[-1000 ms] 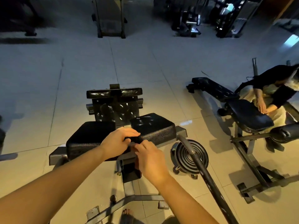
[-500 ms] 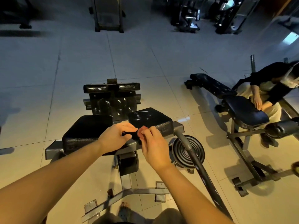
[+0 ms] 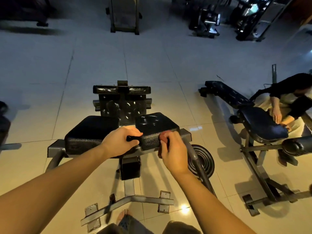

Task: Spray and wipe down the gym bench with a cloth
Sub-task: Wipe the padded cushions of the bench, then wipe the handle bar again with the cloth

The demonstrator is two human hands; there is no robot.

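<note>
The gym bench in front of me has two black pads, a left pad (image 3: pixel 91 130) and a right pad (image 3: pixel 157 127), on a grey steel frame (image 3: pixel 55 149). My left hand (image 3: pixel 118 142) hovers over the gap between the pads, its fingers curled round a small dark object (image 3: pixel 133 139) that I cannot identify. At the near right corner of the right pad, my right hand (image 3: pixel 173 149) pinches a small reddish thing (image 3: pixel 163 137), mostly hidden by the fingers. No spray bottle is plainly visible.
A grey lever bar (image 3: pixel 197 164) and a black weight plate (image 3: pixel 204 159) sit just right of my right hand. Another bench (image 3: pixel 260 125) stands at the right with a person (image 3: pixel 290 98) bent over it. More machines (image 3: pixel 125 16) line the far floor.
My hands, joined at the gap between the pads before, have parted. The right hand moved right along the pad's front edge with the reddish thing. The left hand stayed put.
</note>
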